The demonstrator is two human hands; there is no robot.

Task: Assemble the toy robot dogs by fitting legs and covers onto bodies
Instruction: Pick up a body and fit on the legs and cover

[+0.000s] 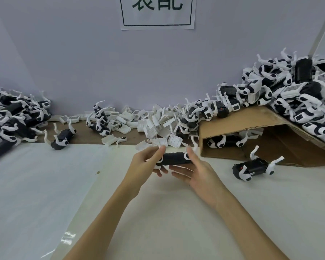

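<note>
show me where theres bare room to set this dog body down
Free: the white sheet left of the left hand, and near the forearms. Crowded: white covers along the wall, the dog piles far left and on the cardboard at right.

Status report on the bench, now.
Left hand grips black dog body; right hand open, fingers steadying it. Legs on, no cover. White covers piled just beyond. Nothing obstructing.

2 hands: left hand [145, 163], right hand [197, 175]. 1 dog body held [174, 158] btwn them. 2 loose dogs on table: far left [62, 139], near right [251, 167]. 1 cardboard box [238, 119]. 1 wall sign [158, 12]. white covers [148, 122] & piled dogs, left pile [9, 121] & right pile [289, 94]: too many to count.
</note>
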